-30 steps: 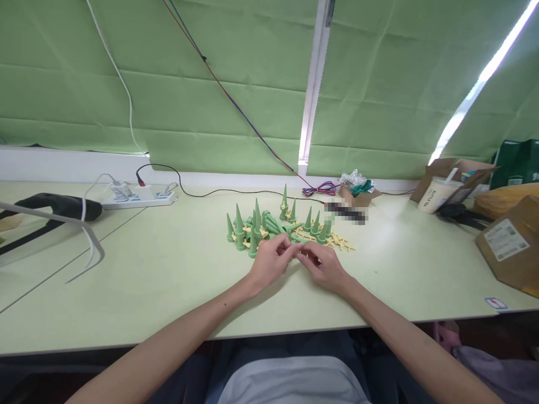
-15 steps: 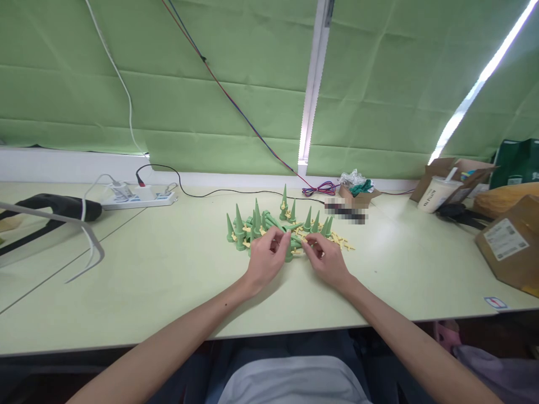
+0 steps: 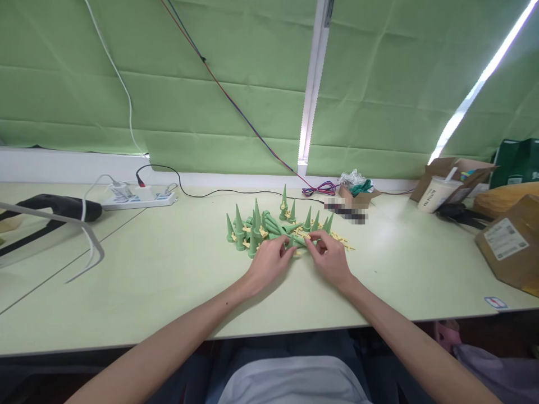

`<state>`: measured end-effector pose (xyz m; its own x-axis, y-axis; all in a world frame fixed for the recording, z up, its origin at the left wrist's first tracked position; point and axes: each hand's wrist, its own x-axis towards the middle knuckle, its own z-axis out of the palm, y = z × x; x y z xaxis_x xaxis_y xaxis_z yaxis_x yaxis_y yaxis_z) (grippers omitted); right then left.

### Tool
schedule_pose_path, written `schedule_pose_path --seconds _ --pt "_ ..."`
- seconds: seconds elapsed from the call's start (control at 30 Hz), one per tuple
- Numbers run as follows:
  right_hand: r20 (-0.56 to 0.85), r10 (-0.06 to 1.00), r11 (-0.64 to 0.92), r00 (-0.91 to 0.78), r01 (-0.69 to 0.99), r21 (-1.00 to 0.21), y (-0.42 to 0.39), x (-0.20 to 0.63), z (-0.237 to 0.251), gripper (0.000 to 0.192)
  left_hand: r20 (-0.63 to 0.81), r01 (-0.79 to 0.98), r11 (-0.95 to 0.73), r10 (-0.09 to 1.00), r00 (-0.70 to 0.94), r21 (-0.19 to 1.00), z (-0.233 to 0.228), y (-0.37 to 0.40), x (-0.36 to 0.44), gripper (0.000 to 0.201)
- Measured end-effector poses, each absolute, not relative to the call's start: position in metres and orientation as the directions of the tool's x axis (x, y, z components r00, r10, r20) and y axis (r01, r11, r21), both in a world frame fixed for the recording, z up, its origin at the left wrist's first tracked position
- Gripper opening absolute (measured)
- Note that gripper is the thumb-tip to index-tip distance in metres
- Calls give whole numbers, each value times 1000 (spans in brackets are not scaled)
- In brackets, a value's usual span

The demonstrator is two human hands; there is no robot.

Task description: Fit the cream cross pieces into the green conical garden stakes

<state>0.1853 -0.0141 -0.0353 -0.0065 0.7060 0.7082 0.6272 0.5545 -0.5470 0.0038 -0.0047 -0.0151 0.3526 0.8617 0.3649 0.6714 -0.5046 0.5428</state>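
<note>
Several pale green pointed plastic cones (image 3: 256,220) with collared bases stand upright in a cluster on the table, some with small yellow pieces attached at the base. More green cones (image 3: 274,224) lie on their sides in the middle of the pile. At the pile's near edge, my left hand (image 3: 270,261) closes its thumb and fingers round a green cone (image 3: 290,241), mostly hidden by the fingers. Close by on the right, my right hand (image 3: 330,259) pinches a small yellow plastic piece (image 3: 307,237). Loose yellow branched pieces (image 3: 346,242) lie just beyond that hand.
Behind the pile run a black cable (image 3: 227,191) and a bundle of red and blue wire (image 3: 320,189). A small open box (image 3: 357,197) is at the back. To the right stand a lidded cup (image 3: 438,193) and a cardboard parcel (image 3: 511,247); a power strip (image 3: 162,199) lies left.
My left hand has tipped lower and slightly right, the cone in it sinking from view. My right hand has shifted slightly, its fingers still pinched on the yellow piece.
</note>
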Motion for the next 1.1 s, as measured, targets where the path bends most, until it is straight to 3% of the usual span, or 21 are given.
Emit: schedule_pose_path --seconds 0.23,0.5,0.73,1.1 --pt "712 702 571 -22 615 -544 -13 186 -35 9 325 710 -478 877 354 517 -20 -2 3 32" --pt "697 715 589 -51 582 -561 -14 185 -35 11 318 592 -424 906 280 686 -15 0 5 38" --pt "736 672 631 -89 588 -505 -16 184 -34 9 262 458 -372 922 285 807 -15 0 7 39" --pt "770 623 688 -138 565 -455 -17 184 -32 5 85 260 -178 939 334 949 -14 0 9 38"
